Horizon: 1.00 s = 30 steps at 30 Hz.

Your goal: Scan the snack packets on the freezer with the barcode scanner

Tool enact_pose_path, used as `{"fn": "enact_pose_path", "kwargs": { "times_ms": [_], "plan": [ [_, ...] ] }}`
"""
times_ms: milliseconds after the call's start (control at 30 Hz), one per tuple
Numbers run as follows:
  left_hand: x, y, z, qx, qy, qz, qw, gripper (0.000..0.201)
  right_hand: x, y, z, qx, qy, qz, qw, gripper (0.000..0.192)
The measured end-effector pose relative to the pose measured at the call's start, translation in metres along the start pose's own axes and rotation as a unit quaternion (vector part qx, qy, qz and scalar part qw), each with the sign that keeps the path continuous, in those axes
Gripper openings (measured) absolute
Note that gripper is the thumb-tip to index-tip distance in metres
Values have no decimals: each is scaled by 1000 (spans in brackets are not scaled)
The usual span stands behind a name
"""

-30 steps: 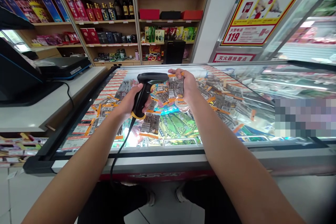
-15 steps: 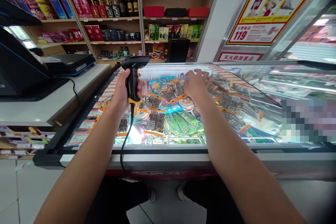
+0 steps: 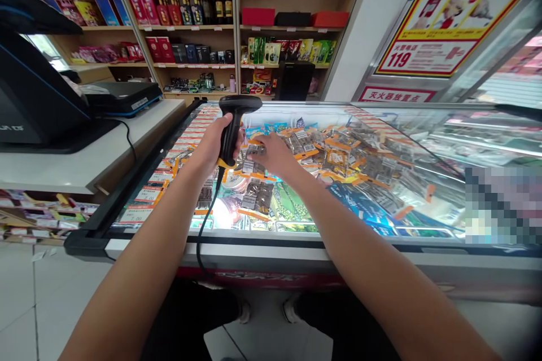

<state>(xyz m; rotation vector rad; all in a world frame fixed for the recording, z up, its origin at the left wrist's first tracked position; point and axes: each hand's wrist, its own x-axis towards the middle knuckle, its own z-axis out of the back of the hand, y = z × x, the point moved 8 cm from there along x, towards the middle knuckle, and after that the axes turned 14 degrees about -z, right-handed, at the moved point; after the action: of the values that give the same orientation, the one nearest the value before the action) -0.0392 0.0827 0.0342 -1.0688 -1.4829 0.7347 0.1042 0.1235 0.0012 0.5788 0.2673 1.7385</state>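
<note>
Black barcode scanner (image 3: pixel 234 124) gripped in left hand (image 3: pixel 210 149), over left part of freezer lid (image 3: pixel 139 192). Handle near upright, long axis vertical; head points right and away. Right hand (image 3: pixel 271 155) pinches orange-edged snack packet (image 3: pixel 253 153) just beside scanner. Best, by my judgement: lift packet, hold flat, barcode toward scanner head. Cable (image 3: pixel 206 214) hangs off front edge.

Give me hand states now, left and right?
Left hand: closed around the scanner handle.
Right hand: fingers on a snack packet in the pile; a closed grip cannot be told.
</note>
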Motion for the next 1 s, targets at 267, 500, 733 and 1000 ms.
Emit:
{"fn": "enact_pose_path", "kwargs": {
  "times_ms": [267,500,733,1000],
  "plan": [
    [-6,7,-9,61,80,8,995,44,16,-38,57,311,-137,-24,940,31],
    [-13,9,-22,74,136,32,987,41,21,-50,71,280,-171,-27,944,32],
    [-15,11,-26,49,151,38,987,41,23,-47,66,277,-174,-13,945,28],
    [-5,5,-11,22,24,27,999,42,32,-123,123,211,-295,-75,929,39]
  ]
}}
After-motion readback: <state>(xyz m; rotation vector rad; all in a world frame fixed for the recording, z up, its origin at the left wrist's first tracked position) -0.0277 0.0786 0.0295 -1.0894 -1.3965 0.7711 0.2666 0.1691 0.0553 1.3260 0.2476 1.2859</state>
